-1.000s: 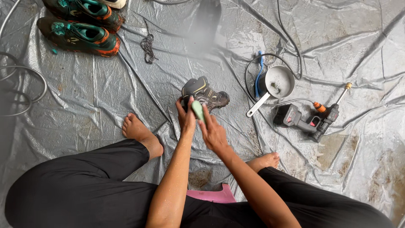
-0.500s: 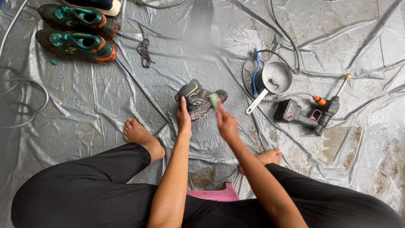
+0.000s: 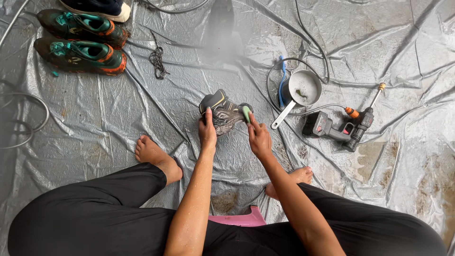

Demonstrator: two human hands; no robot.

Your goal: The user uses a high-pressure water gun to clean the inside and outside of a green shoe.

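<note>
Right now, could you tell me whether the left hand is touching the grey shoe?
Touching. The head view shows the left hand resting on the near side of the grey shoe, fingers laid over its upper with no gap.

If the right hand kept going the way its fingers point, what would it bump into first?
The right hand points up and slightly left, holding a small green scrubber against the muddy shoe. So it would likely press straight into that shoe, already right at its fingertips.

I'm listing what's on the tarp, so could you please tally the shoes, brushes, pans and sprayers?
Shoes: 4, one grey, two green-and-orange, one dark with pale sole
Brushes: 2, green, blue
Pans: 1
Sprayers: 1
Total: 8
</note>
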